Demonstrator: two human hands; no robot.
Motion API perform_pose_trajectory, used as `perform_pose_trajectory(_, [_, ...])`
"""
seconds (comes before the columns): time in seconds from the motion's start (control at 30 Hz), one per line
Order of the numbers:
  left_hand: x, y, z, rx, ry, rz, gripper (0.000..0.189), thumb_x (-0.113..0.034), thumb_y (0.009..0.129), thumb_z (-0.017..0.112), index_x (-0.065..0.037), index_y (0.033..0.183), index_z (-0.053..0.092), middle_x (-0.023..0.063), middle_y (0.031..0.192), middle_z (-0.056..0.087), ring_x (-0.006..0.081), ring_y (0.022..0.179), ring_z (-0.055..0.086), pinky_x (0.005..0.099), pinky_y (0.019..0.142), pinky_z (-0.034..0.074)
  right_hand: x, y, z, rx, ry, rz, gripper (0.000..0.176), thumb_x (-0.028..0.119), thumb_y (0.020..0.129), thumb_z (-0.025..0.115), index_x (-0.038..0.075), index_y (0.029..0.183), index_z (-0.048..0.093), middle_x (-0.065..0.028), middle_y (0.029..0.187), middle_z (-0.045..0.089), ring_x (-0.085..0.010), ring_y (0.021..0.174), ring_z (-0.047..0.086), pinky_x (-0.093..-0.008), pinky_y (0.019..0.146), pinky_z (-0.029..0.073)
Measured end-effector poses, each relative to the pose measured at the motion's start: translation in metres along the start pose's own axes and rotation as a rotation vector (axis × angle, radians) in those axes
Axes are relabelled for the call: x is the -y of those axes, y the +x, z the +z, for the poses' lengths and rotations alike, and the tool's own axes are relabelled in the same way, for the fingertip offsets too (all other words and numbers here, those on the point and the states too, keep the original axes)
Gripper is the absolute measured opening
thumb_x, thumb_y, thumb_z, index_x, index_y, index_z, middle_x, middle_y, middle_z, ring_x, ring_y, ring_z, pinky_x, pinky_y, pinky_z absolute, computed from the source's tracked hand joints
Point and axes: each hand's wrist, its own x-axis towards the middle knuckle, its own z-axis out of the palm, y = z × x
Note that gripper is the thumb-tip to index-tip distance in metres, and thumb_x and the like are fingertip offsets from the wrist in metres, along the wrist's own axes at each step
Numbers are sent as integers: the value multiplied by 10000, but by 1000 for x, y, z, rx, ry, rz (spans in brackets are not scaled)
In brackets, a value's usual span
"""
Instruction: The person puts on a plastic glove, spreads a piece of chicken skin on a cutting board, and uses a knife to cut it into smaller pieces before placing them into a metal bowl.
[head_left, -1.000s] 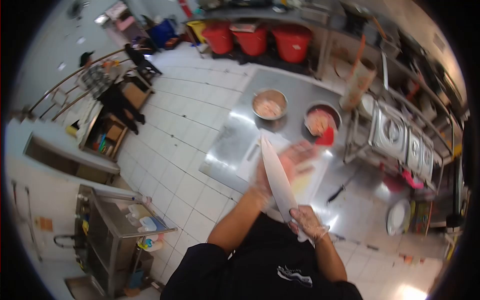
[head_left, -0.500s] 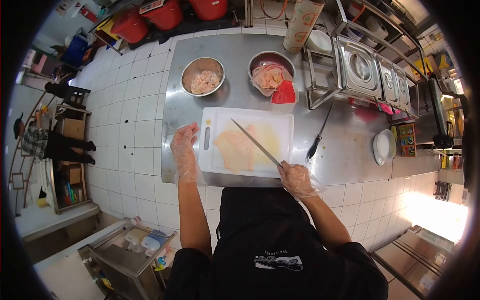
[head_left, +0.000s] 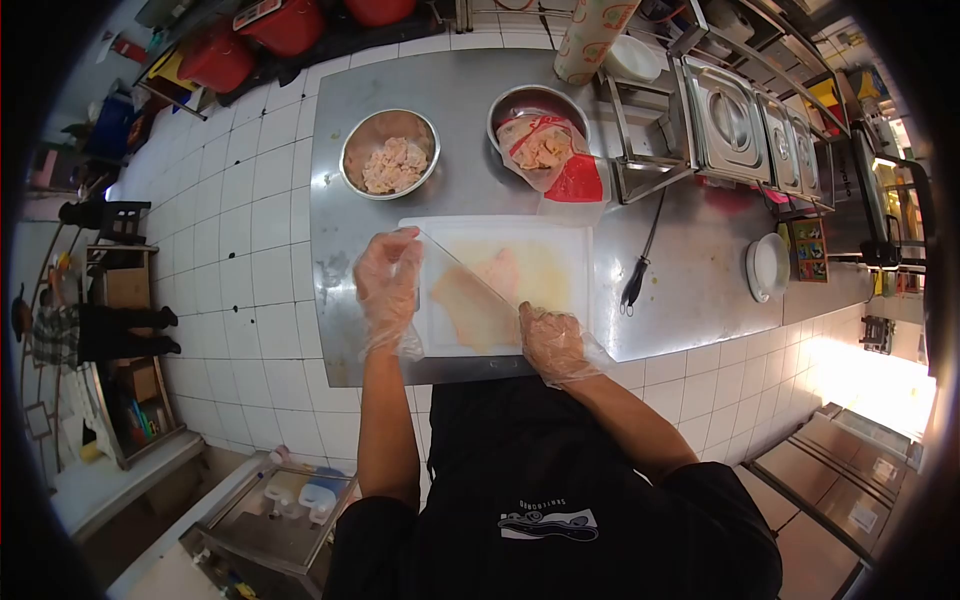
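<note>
In my gloved right hand (head_left: 557, 343) is the handle of a long knife (head_left: 470, 272). Its thin blade points up and left, edge-on, above a white cutting board (head_left: 575, 240). A flat, pale piece of raw meat (head_left: 468, 310), which looks like chicken, lies spread on the board beneath the blade. My gloved left hand (head_left: 390, 285) is at the board's left edge, its fingertips pinched together at the knife's tip. The board's handle slot is hidden behind that hand.
Behind the board stand a steel bowl of raw meat pieces (head_left: 393, 165) and another bowl (head_left: 510, 105) with a meat-filled plastic bag (head_left: 545, 150). To the right lie a sharpening steel (head_left: 637, 275) and white bowls (head_left: 768, 265). Lidded pans (head_left: 725, 120) sit on a rack. Another person (head_left: 90, 335) is far left.
My right hand has moved left with the knife, and the blade has turned edge-on. My left hand has moved slightly right, its fingers closing at the blade's tip. The view has shifted slightly.
</note>
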Motion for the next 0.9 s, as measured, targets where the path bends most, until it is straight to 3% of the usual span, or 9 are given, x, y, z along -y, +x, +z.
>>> perform_pose_trajectory(0.1, [-14,12,20,42,392,43,198,-168,978,719,-15,1103,710,123,1173,742,238,1057,684,391,964,524,1,-1,6,-41,-23,-11,148,99,952,566,25,1076,592,-170,797,732,-342,711,742,-487,670,551])
perform_pose_trajectory(0.2, [-22,32,47,185,544,242,211,-169,962,708,-28,1118,703,152,1149,733,316,1069,694,425,978,524,5,1,9,-88,-82,0,156,112,960,563,26,1087,591,-161,798,732,-344,706,739,-486,667,552])
perform_pose_trajectory(0.4, [4,61,86,357,738,333,246,-199,968,699,-35,1151,692,154,1172,711,364,1123,673,456,993,514,6,12,17,-41,-36,75,160,123,969,556,48,1106,593,-156,814,735,-345,726,740,-494,686,552])
perform_pose_trajectory(0.6, [37,72,99,258,1058,413,374,-267,956,704,-58,1259,642,151,1321,654,382,1199,623,511,1043,460,6,12,15,-66,13,75,175,121,955,561,57,1114,597,-129,791,726,-331,711,734,-488,675,549])
perform_pose_trajectory(0.7, [60,70,104,130,1155,552,417,-297,946,709,-51,1271,620,154,1315,640,386,1227,598,537,1048,440,3,14,24,-50,-34,79,187,129,920,595,70,1097,606,-99,755,708,-296,675,720,-459,652,545])
perform_pose_trajectory(0.8, [70,71,103,104,1193,570,415,-294,949,696,-58,1280,612,162,1299,630,379,1233,589,539,1047,434,2,9,39,-220,-201,3,195,137,887,628,78,1073,614,-71,706,685,-261,640,702,-430,621,538])
perform_pose_trajectory(0.9, [67,76,100,160,1036,494,424,-279,949,689,-67,1307,607,166,1285,637,380,1218,596,536,1051,435,2,12,38,-219,-250,-25,199,137,861,651,81,1049,615,-58,668,667,-241,615,685,-418,589,530])
